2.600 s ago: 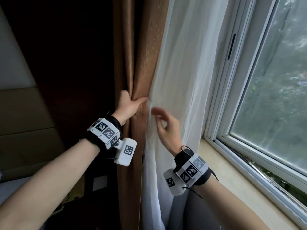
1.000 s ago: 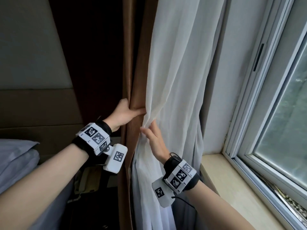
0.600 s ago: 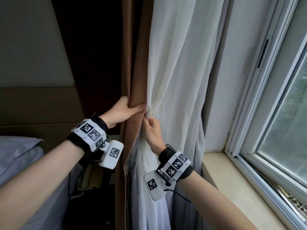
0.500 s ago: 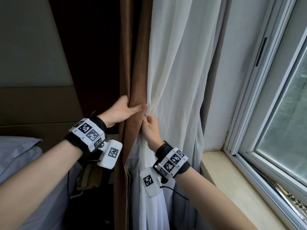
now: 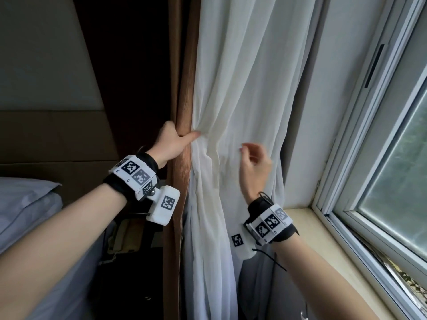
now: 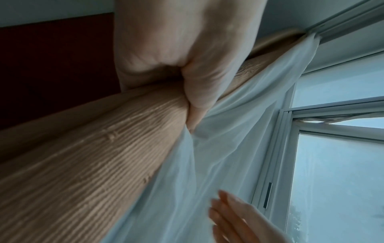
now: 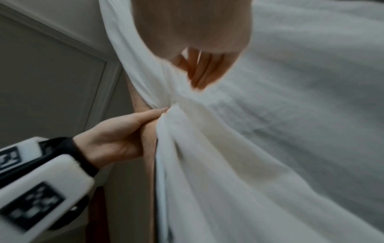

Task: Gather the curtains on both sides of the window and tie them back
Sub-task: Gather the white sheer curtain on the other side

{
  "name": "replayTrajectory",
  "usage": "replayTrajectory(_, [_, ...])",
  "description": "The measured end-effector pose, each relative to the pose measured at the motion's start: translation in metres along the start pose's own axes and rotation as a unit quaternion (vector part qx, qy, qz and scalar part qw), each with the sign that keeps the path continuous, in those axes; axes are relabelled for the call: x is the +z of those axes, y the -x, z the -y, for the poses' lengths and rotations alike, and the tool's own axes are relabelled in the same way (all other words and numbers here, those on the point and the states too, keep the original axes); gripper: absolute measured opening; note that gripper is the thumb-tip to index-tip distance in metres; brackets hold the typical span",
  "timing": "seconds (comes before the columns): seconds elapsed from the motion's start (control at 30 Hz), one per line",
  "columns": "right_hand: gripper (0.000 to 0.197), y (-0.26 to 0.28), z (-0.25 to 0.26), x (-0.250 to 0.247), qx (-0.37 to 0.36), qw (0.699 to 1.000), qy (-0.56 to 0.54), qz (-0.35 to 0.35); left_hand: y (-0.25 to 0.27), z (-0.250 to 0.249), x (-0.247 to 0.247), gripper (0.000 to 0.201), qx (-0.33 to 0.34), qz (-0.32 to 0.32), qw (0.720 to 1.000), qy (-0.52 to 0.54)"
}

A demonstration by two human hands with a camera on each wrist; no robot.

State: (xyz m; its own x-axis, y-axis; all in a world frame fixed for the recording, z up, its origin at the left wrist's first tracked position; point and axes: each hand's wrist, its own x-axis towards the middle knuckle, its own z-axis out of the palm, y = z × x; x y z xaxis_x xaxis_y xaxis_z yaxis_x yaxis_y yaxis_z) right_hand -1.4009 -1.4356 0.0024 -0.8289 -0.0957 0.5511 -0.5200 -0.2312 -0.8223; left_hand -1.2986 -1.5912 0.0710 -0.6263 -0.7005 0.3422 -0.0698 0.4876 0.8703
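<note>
A brown ribbed curtain (image 5: pixel 183 88) hangs at the window's left side, with a white sheer curtain (image 5: pixel 242 77) just to its right. My left hand (image 5: pixel 175 139) grips the bunched brown curtain (image 6: pixel 83 164), and its thumb pins a gathered fold of the sheer (image 6: pixel 218 156) against it. Creases in the sheer run out from that thumb (image 7: pixel 158 111). My right hand (image 5: pixel 253 162) hovers in front of the sheer (image 7: pixel 270 148), to the right of the left hand. Its fingers are loosely curled and hold nothing.
The window (image 5: pixel 392 181) and its white frame fill the right side, above a beige sill (image 5: pixel 323 239). A bed with grey bedding (image 5: pixel 23 215) lies at the lower left against a padded wall. A dark gap with a beige telephone (image 5: pixel 124 236) sits below my left wrist.
My right hand has let go of the sheer fold beside the left thumb and has drawn away to the right. My left hand keeps its grip, now with more sheer gathered under the thumb.
</note>
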Motion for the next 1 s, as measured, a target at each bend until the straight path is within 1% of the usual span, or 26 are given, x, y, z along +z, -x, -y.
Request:
replayTrajectory(0.03, [0.025, -0.01, -0.006, -0.005, -0.005, 0.997, 0.036, -0.073, 0.0, 0.0, 0.002, 0.081, 0.0, 0.001, 1.0, 0.002])
replayTrajectory(0.07, [0.042, -0.02, -0.014, -0.007, -0.002, 0.991, 0.071, -0.11, 0.001, 0.0, 0.004, 0.081, 0.0, 0.001, 1.0, 0.005])
replayTrajectory(0.1, [0.062, -0.031, -0.022, -0.01, 0.016, 0.988, 0.095, -0.117, 0.0, 0.001, 0.005, 0.083, -0.001, -0.001, 1.0, 0.008])
replayTrajectory(0.17, [0.093, -0.047, -0.033, -0.015, 0.07, 0.99, 0.099, -0.079, 0.0, 0.002, 0.007, 0.084, -0.002, -0.005, 1.0, 0.012])
replayTrajectory(0.2, [0.104, -0.053, -0.036, -0.017, 0.094, 0.992, 0.072, -0.043, 0.0, 0.003, 0.008, 0.084, -0.002, -0.007, 1.0, 0.015])
replayTrajectory(0.23, [0.11, -0.058, -0.044, -0.016, 0.111, 0.993, 0.034, -0.004, -0.001, 0.004, 0.009, 0.084, -0.001, -0.011, 1.0, 0.016])
replayTrajectory(0.27, [0.112, -0.06, -0.045, -0.014, 0.12, 0.992, 0.007, 0.03, -0.002, 0.006, 0.01, 0.085, 0.0, -0.015, 1.0, 0.018])
replayTrajectory(0.3, [0.11, -0.061, -0.048, -0.011, 0.117, 0.992, -0.003, 0.054, -0.003, 0.007, 0.011, 0.086, 0.001, -0.018, 1.0, 0.019])
replayTrajectory(0.33, [0.102, -0.06, -0.047, -0.007, 0.114, 0.991, -0.002, 0.073, -0.003, 0.007, 0.013, 0.087, 0.0, -0.02, 1.0, 0.019])
replayTrajectory(0.43, [0.053, -0.056, -0.05, 0.005, 0.094, 0.989, 0.007, 0.115, -0.007, 0.009, 0.016, 0.087, -0.003, -0.028, 0.999, 0.016])
replayTrajectory(0.5, [0.033, -0.049, -0.052, 0.008, 0.052, 0.989, 0.02, 0.134, -0.008, 0.009, 0.019, 0.086, -0.001, -0.027, 1.0, 0.015])
replayTrajectory(0.57, [0.008, -0.04, -0.054, 0.01, 0.009, 0.992, 0.025, 0.123, -0.011, 0.009, 0.022, 0.085, -0.003, -0.03, 0.999, 0.012])
replayTrajectory(0.6, [0.013, -0.034, -0.052, 0.011, -0.006, 0.993, 0.026, 0.112, -0.013, 0.009, 0.023, 0.085, -0.004, -0.033, 0.999, 0.011])
replayTrajectory(0.63, [0.025, -0.029, -0.053, 0.01, -0.023, 0.995, 0.026, 0.098, -0.014, 0.011, 0.024, 0.085, -0.005, -0.036, 0.999, 0.011])
replayTrajectory(0.67, [0.031, -0.023, -0.053, 0.012, -0.035, 0.995, 0.019, 0.093, -0.016, 0.012, 0.025, 0.085, -0.003, -0.039, 0.999, 0.011])
replayTrajectory(0.7, [0.03, -0.018, -0.052, 0.013, -0.051, 0.994, 0.007, 0.098, -0.018, 0.013, 0.027, 0.085, -0.002, -0.04, 0.999, 0.011])
replayTrajectory(0.77, [0.02, -0.009, -0.046, 0.018, -0.079, 0.987, -0.018, 0.136, -0.02, 0.013, 0.03, 0.085, -0.001, -0.04, 0.999, 0.011])
replayTrajectory(0.87, [0.021, 0.002, -0.033, 0.036, -0.112, 0.976, -0.023, 0.184, -0.022, 0.013, 0.035, 0.084, 0.004, -0.029, 0.999, 0.026])
replayTrajectory(0.9, [0.021, 0.006, -0.026, 0.042, -0.113, 0.973, -0.018, 0.198, -0.023, 0.013, 0.035, 0.081, 0.007, -0.027, 0.999, 0.034])
replayTrajectory(0.93, [0.018, 0.009, -0.022, 0.047, -0.101, 0.972, -0.015, 0.212, -0.024, 0.014, 0.035, 0.076, 0.01, -0.023, 0.999, 0.045])
replayTrajectory(0.97, [0.013, 0.013, -0.022, 0.051, -0.084, 0.971, -0.015, 0.224, -0.024, 0.013, 0.035, 0.069, 0.014, -0.019, 0.998, 0.059])
replayTrajectory(1.0, [0.014, 0.016, -0.025, 0.054, -0.068, 0.97, -0.015, 0.233, -0.024, 0.011, 0.033, 0.058, 0.018, -0.012, 0.997, 0.073])
